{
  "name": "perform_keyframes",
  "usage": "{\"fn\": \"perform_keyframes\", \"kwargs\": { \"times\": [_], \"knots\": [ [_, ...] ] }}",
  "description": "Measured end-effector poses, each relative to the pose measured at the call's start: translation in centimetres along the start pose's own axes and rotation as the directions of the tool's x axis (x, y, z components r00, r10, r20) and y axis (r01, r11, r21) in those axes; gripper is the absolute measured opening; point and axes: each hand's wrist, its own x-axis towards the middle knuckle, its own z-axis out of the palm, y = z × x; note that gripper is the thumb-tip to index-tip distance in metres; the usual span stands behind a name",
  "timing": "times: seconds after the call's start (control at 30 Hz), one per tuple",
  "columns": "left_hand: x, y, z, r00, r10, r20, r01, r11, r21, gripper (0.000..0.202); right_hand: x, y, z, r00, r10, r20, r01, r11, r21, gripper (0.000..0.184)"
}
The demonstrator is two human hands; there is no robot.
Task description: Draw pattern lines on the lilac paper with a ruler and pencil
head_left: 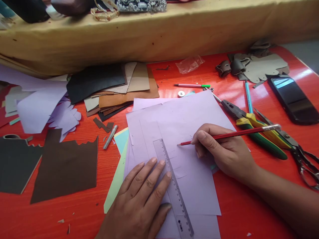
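My left hand point(142, 202) lies flat, fingers stretched out, pressing a clear plastic ruler point(174, 191) onto sheets of lilac paper point(179, 122) on the red table point(74, 219). My right hand point(221, 151) pinches a red pencil point(236, 133) with its tip resting on the paper just right of the ruler's upper end. Faint pencil lines run across the sheet beside the ruler.
A dark brown leather piece point(64, 169) and a stack of leather scraps point(117, 88) lie to the left. Pliers point(251, 127), scissors point(299, 152), a blue pencil point(248, 97) and a black phone point(292, 98) sit to the right. A pink pen point(190, 85) lies behind the paper.
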Motion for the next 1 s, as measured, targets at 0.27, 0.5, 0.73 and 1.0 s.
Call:
{"fn": "perform_keyframes", "kwargs": {
  "times": [0.27, 0.5, 0.73, 1.0],
  "knots": [
    [0.01, 0.08, 0.08, 1.000, 0.003, -0.006, -0.003, 1.000, -0.009, 0.042, 0.15, -0.10, 0.06, 1.000, 0.003, 0.000, -0.003, 1.000, -0.010, 0.052],
    [-0.06, 0.00, 0.09, 1.000, -0.002, -0.008, 0.002, 1.000, -0.001, 0.043, 0.11, -0.14, 0.03, 1.000, 0.012, 0.000, -0.012, 1.000, -0.017, 0.053],
    [-0.05, -0.09, -0.20, 1.000, 0.005, 0.013, -0.005, 1.000, 0.006, 0.042, 0.04, -0.04, 0.02, 1.000, 0.005, -0.001, -0.005, 1.000, -0.020, 0.052],
    [-0.05, -0.02, -0.02, 1.000, 0.003, -0.001, -0.003, 1.000, 0.008, 0.042, 0.13, -0.03, 0.11, 1.000, 0.001, -0.001, -0.001, 1.000, -0.014, 0.052]
  ]
}}
